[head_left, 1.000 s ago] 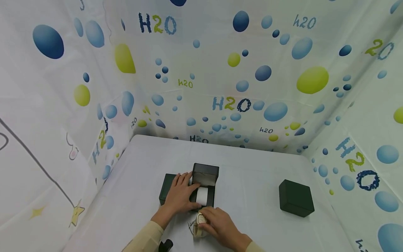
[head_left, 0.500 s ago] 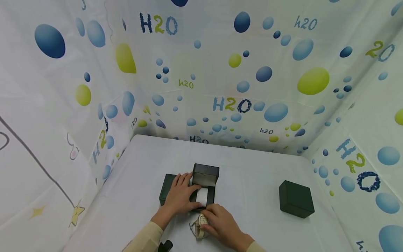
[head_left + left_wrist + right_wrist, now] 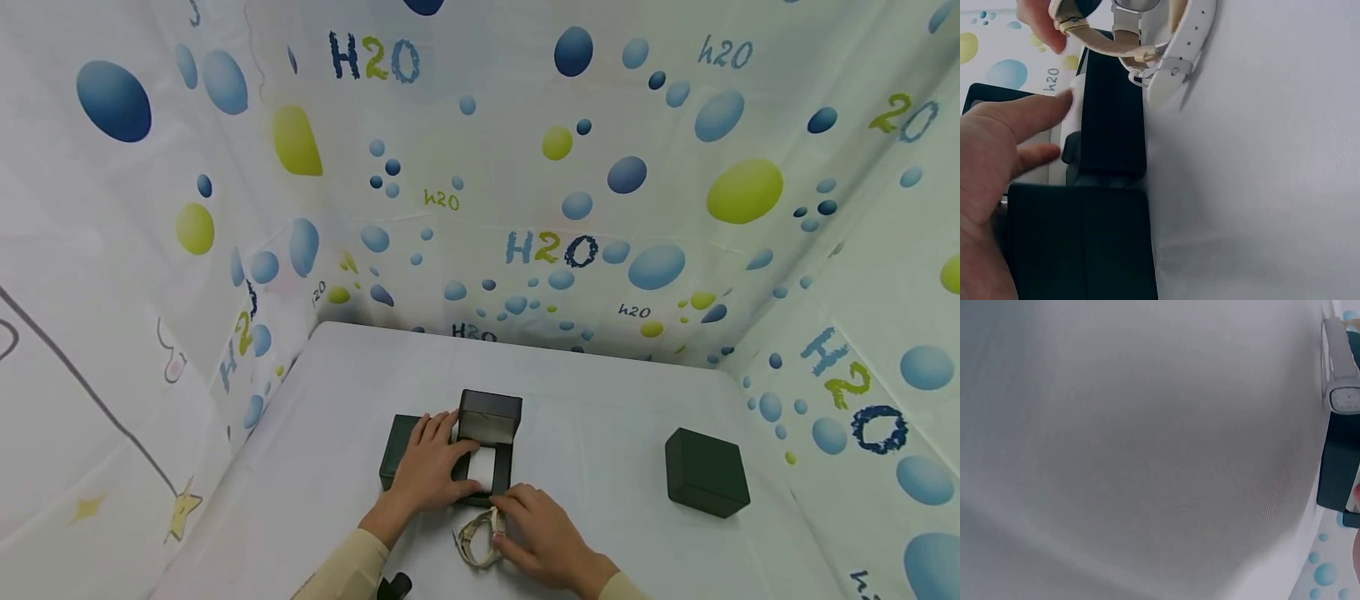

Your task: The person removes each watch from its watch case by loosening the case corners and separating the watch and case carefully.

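Note:
My right hand (image 3: pixel 551 537) pinches a beige-strapped wristwatch (image 3: pixel 497 523) just in front of an opened dark box (image 3: pixel 490 408). Close beside it a second, pale-strapped watch shows; its white strap (image 3: pixel 1192 34) has punched holes and a buckle, and its white dial (image 3: pixel 1345 399) appears at the right edge of the right wrist view. A white cushion (image 3: pixel 482 468) sits inside the box. Over the box's left side lies my left hand (image 3: pixel 426 471), fingers spread, its thumb by the cushion. A dark green box (image 3: pixel 397 446) is partly hidden under that hand.
Another dark green box (image 3: pixel 705 472) stands at the right of the white table (image 3: pixel 592 450). A small black object (image 3: pixel 395 585) lies near the front edge, by the left sleeve. Patterned curtains (image 3: pixel 480 167) enclose the back and sides.
My right hand has shifted slightly right and turned the watch, so its dial no longer faces the head camera. My left hand and the boxes stay put.

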The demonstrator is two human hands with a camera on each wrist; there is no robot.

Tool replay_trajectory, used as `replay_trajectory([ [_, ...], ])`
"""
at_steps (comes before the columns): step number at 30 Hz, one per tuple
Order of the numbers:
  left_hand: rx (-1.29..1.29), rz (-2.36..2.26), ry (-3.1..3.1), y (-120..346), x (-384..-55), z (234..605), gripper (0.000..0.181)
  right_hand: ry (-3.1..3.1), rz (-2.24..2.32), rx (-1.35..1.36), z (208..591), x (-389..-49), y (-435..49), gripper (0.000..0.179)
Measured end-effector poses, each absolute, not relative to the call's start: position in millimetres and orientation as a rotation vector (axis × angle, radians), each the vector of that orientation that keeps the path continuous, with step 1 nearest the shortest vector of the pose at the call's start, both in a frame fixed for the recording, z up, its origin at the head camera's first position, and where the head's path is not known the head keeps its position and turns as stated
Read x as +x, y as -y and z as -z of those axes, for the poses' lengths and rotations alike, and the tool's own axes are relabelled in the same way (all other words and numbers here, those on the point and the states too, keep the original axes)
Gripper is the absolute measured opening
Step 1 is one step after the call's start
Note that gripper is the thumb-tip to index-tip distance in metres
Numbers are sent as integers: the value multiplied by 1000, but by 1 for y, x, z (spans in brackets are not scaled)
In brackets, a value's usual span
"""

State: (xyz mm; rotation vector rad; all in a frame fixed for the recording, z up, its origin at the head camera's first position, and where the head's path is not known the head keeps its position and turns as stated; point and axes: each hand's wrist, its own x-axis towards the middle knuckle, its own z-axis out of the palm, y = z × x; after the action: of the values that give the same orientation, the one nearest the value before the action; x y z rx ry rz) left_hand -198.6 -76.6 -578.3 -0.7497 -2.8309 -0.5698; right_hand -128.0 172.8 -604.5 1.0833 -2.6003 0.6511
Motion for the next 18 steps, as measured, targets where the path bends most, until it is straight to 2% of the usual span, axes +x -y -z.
replay_trajectory([
  [3, -747, 707, 2759, 76, -200, 579, 44, 2623, -699, 1010, 599, -132, -180, 45],
  [6, -702, 901, 2684, 75, -202, 578, 42, 2594, -757, 908, 592, -141, -185, 49],
  [9, -653, 1020, 2667, 73, -202, 574, 52, 2550, -816, 794, 580, -153, -188, 57],
  [13, -651, 1019, 2682, 73, -200, 571, 81, 2507, -891, 698, 563, -174, -186, 68],
  [18, -605, 983, 2677, 75, -197, 571, 86, 2475, -966, 618, 548, -203, -177, 69],
])
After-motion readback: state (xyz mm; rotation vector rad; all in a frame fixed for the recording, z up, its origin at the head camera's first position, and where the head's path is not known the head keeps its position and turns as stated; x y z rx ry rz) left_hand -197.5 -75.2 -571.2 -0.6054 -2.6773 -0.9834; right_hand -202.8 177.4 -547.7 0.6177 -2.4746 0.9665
